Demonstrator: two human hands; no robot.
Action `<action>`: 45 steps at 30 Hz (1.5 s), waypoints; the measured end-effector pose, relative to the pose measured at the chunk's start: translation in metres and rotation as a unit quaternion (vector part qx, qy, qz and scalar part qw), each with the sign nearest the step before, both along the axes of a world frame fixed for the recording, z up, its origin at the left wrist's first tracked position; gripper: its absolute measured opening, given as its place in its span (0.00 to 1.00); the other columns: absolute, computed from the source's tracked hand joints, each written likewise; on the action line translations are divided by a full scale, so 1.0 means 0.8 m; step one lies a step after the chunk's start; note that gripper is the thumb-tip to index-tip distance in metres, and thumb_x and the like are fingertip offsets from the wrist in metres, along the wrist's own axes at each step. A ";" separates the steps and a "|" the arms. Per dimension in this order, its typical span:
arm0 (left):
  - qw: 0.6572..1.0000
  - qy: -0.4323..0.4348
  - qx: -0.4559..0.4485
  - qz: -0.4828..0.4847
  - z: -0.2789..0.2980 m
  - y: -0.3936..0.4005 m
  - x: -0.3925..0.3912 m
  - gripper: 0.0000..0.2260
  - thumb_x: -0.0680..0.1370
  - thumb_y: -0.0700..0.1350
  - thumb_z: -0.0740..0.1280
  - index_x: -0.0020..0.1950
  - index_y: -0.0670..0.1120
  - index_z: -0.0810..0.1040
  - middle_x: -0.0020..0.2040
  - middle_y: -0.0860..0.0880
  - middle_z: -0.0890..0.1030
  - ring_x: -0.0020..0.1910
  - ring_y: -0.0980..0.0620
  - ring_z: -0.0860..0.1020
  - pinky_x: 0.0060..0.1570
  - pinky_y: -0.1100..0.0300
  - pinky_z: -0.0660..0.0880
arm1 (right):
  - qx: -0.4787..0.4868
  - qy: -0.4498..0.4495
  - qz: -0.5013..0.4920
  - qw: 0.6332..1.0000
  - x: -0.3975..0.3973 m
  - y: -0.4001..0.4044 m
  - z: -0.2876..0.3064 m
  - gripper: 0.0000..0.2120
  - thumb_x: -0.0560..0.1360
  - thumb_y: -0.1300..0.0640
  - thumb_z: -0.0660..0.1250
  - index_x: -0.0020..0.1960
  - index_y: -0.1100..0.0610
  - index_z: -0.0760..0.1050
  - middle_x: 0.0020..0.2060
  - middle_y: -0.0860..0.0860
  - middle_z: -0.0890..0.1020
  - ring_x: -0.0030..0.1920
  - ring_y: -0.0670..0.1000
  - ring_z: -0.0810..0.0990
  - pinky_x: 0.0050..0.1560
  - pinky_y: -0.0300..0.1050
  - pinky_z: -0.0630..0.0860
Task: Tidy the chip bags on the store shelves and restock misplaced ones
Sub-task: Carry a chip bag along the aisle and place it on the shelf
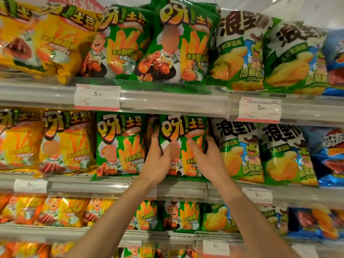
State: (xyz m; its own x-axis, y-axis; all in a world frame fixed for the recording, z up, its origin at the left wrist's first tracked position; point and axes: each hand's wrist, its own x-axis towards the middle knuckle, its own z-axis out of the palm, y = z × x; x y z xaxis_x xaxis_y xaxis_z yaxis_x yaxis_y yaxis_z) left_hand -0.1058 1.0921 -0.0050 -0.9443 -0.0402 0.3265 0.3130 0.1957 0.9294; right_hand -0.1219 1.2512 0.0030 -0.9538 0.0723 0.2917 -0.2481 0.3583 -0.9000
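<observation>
A green chip bag (183, 131) with a cartoon chef and fries stands upright in the middle shelf row. My left hand (158, 161) grips its left edge, fingers behind the side and thumb across the front. My right hand (206, 155) holds its right edge the same way, thumb on the front. A matching green bag (120, 144) stands just to the left. Two more of the same green bags (178, 43) fill the shelf above.
Yellow bags (63, 144) fill the left of each shelf. Green-and-white bags (240, 151) with a frog stand to the right, then blue bags (327, 155). Price tags (97, 96) hang on the clear shelf rails. Lower shelves hold smaller bags (181, 216).
</observation>
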 end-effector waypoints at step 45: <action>0.996 -0.016 -0.074 0.056 -0.017 0.001 -0.019 0.45 0.68 0.78 0.57 0.79 0.58 0.50 0.67 0.47 0.77 0.62 0.45 0.79 0.57 0.52 0.78 | -0.006 0.000 0.016 1.000 -0.001 0.009 -0.005 0.17 0.79 0.42 0.66 0.64 0.45 0.69 0.49 0.40 0.81 0.47 0.36 0.80 0.43 0.33 0.75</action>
